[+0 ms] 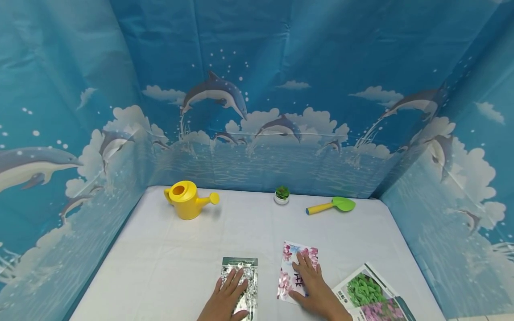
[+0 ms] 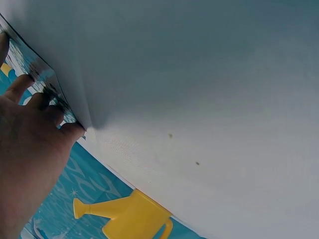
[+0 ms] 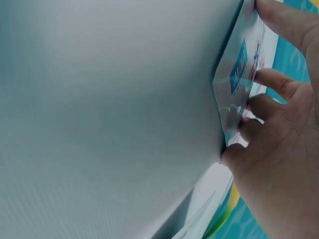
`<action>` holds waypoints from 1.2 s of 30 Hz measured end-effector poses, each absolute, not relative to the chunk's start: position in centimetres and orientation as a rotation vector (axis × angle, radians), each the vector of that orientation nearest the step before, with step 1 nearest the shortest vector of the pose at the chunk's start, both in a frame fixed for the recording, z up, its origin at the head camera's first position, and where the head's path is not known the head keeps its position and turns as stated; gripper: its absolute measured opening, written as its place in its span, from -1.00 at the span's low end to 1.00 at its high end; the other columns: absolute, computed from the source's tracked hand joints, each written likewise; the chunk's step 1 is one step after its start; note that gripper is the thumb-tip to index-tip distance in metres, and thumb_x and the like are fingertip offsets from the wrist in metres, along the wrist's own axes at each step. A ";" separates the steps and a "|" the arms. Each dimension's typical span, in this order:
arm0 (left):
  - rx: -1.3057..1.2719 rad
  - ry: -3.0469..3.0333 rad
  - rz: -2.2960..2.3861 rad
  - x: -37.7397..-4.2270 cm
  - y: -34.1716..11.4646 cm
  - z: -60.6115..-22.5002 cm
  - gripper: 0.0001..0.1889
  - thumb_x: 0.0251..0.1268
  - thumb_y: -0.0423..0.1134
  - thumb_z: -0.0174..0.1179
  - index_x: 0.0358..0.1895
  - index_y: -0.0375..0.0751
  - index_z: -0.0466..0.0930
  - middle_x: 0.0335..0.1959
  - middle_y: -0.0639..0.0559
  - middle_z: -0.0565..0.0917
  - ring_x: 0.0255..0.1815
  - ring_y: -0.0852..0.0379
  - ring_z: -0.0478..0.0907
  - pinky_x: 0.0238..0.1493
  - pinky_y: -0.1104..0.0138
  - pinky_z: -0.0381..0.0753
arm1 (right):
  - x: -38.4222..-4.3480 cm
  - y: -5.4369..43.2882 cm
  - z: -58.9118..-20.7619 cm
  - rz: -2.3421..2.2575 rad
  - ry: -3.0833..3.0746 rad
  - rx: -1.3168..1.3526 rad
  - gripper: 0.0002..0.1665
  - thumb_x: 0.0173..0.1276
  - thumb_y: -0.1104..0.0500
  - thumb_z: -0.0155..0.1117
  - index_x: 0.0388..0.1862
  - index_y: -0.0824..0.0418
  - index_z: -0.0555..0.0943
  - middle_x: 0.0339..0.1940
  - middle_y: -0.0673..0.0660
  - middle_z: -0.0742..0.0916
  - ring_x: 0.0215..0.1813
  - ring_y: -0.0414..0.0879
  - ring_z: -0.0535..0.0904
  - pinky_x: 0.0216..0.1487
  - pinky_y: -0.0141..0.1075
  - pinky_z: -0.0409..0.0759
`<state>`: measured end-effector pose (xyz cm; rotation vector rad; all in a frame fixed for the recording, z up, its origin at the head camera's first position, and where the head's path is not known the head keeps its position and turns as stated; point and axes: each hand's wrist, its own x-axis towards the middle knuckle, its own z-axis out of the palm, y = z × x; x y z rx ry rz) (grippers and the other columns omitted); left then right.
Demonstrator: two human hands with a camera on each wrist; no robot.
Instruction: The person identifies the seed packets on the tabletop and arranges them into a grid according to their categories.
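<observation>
Two seed packets lie flat near the front of the white table (image 1: 180, 249). My left hand (image 1: 228, 295) rests palm down with straight, spread fingers on a silvery packet with a dark green top band (image 1: 241, 264). My right hand (image 1: 310, 280) lies flat on a packet printed with pink flowers (image 1: 290, 255). In the left wrist view my left hand's (image 2: 25, 149) fingertips press the shiny packet (image 2: 30, 62) against the cloth. The right wrist view shows my right hand's (image 3: 279, 154) fingertips on the pink packet (image 3: 238, 84).
A third packet (image 1: 369, 296) with green and pink plant pictures lies at the front right. At the back stand a yellow watering can (image 1: 186, 200), a small potted plant (image 1: 282, 195) and a green trowel with a yellow handle (image 1: 332, 205). Blue dolphin-print walls enclose three sides.
</observation>
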<state>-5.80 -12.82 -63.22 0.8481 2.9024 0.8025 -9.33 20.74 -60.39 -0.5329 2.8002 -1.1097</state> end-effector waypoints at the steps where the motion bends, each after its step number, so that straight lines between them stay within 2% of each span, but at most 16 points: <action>1: 0.850 2.903 0.805 -5.8 -12.8 -63.2 -0.22 0.58 0.36 0.08 0.56 -0.15 0.48 0.71 -0.18 0.29 0.78 0.10 -0.02 0.36 -0.45 0.42 | -9.3 20.6 -60.4 -1.108 2.784 -0.531 -0.08 0.32 0.00 0.60 0.55 0.35 0.49 0.76 0.33 0.24 0.80 0.23 -0.08 0.60 0.52 -0.18; 6: 0.829 2.885 0.819 -5.8 -12.7 -62.8 -0.22 0.57 0.34 0.11 0.57 -0.16 0.48 0.70 -0.21 0.29 0.76 -0.02 0.09 0.38 -0.46 0.39 | -9.1 20.2 -60.2 -1.086 2.723 -0.541 -0.06 0.35 -0.01 0.59 0.59 0.33 0.45 0.80 0.28 0.17 0.78 0.35 -0.10 0.68 0.37 -0.35; 9: 0.814 2.879 0.795 -5.8 -12.7 -62.4 -0.22 0.57 0.35 0.09 0.58 -0.15 0.47 0.70 -0.21 0.29 0.73 -0.10 0.15 0.40 -0.44 0.39 | -9.0 19.9 -60.0 -1.051 2.712 -0.562 -0.06 0.37 -0.02 0.57 0.60 0.33 0.43 0.80 0.28 0.16 0.78 0.34 -0.10 0.72 0.08 -0.49; 10: 0.807 2.875 0.787 -5.9 -12.7 -62.3 -0.22 0.57 0.35 0.09 0.58 -0.15 0.47 0.70 -0.21 0.28 0.73 -0.13 0.17 0.41 -0.44 0.38 | -9.0 19.9 -59.9 -1.042 2.708 -0.566 -0.06 0.38 -0.03 0.57 0.61 0.32 0.43 0.80 0.28 0.15 0.79 0.32 -0.10 0.72 0.06 -0.50; 14: 0.805 2.872 0.772 -5.9 -12.6 -62.0 -0.22 0.58 0.34 0.09 0.59 -0.15 0.47 0.70 -0.21 0.28 0.70 -0.21 0.21 0.42 -0.43 0.38 | -8.9 19.7 -59.9 -1.016 2.739 -0.628 -0.06 0.37 -0.02 0.58 0.60 0.33 0.44 0.78 0.31 0.19 0.78 0.29 -0.07 0.66 -0.28 -0.61; 16: 0.808 2.865 0.796 -5.9 -12.6 -62.2 -0.23 0.58 0.34 0.10 0.59 -0.15 0.47 0.71 -0.20 0.28 0.73 -0.15 0.16 0.41 -0.44 0.37 | -8.7 19.6 -60.0 -1.021 2.774 -0.688 -0.07 0.35 0.00 0.59 0.58 0.34 0.45 0.76 0.35 0.23 0.80 0.17 -0.10 0.65 -0.35 -0.60; 17: 0.808 2.859 0.813 -5.9 -12.7 -62.3 -0.23 0.58 0.34 0.09 0.59 -0.14 0.47 0.71 -0.19 0.27 0.75 -0.09 0.11 0.41 -0.45 0.36 | -8.6 19.6 -60.1 -1.023 2.791 -0.717 -0.07 0.34 0.00 0.59 0.57 0.34 0.46 0.75 0.37 0.24 0.80 0.13 -0.11 0.60 -0.45 -0.64; 20: 0.825 2.862 0.841 -5.8 -12.8 -62.8 -0.23 0.59 0.34 0.08 0.59 -0.14 0.46 0.72 -0.17 0.26 0.79 0.13 -0.08 0.40 -0.46 0.37 | -8.4 19.5 -60.1 -1.030 2.818 -0.778 -0.08 0.32 0.02 0.61 0.54 0.36 0.48 0.72 0.41 0.28 0.79 0.14 -0.07 0.59 -0.49 -0.62; 23: 0.831 2.865 0.838 -5.9 -12.9 -63.2 -0.23 0.59 0.36 0.06 0.59 -0.12 0.47 0.72 -0.17 0.26 0.75 0.32 -0.30 0.39 -0.46 0.37 | -8.5 19.3 -59.8 -1.024 2.750 -0.729 -0.06 0.33 0.00 0.60 0.57 0.35 0.45 0.75 0.38 0.24 0.76 0.32 -0.03 0.59 -0.42 -0.64; 26: 0.828 2.860 0.834 -5.9 -12.9 -63.4 -0.23 0.59 0.36 0.06 0.60 -0.12 0.46 0.73 -0.17 0.25 0.68 0.42 -0.45 0.40 -0.46 0.37 | -8.6 19.2 -59.6 -0.994 2.665 -0.674 -0.04 0.37 -0.02 0.58 0.60 0.34 0.42 0.78 0.35 0.19 0.75 0.39 -0.06 0.71 -0.02 -0.47; 28: 0.828 2.856 0.828 -5.9 -12.9 -63.4 -0.23 0.59 0.36 0.06 0.60 -0.11 0.46 0.73 -0.16 0.25 0.66 0.46 -0.50 0.40 -0.46 0.37 | -8.7 19.1 -59.4 -0.964 2.630 -0.657 -0.03 0.39 -0.05 0.57 0.62 0.32 0.40 0.79 0.33 0.15 0.77 0.38 -0.10 0.68 0.26 -0.33; 30: 0.831 2.861 0.832 -5.9 -12.9 -63.4 -0.23 0.60 0.35 0.07 0.60 -0.12 0.46 0.73 -0.16 0.25 0.67 0.45 -0.47 0.39 -0.47 0.37 | -8.7 19.0 -59.3 -0.940 2.625 -0.670 -0.02 0.39 -0.06 0.57 0.63 0.32 0.40 0.79 0.35 0.14 0.76 0.38 -0.10 0.61 0.45 -0.20; 36: 0.850 2.885 0.832 -5.9 -12.8 -63.4 -0.23 0.58 0.33 0.10 0.59 -0.14 0.46 0.72 -0.15 0.26 0.78 0.29 -0.25 0.37 -0.47 0.39 | -8.5 18.7 -59.1 -0.937 2.612 -0.685 -0.01 0.37 -0.08 0.58 0.61 0.34 0.41 0.78 0.36 0.16 0.75 0.39 -0.07 0.59 0.50 -0.14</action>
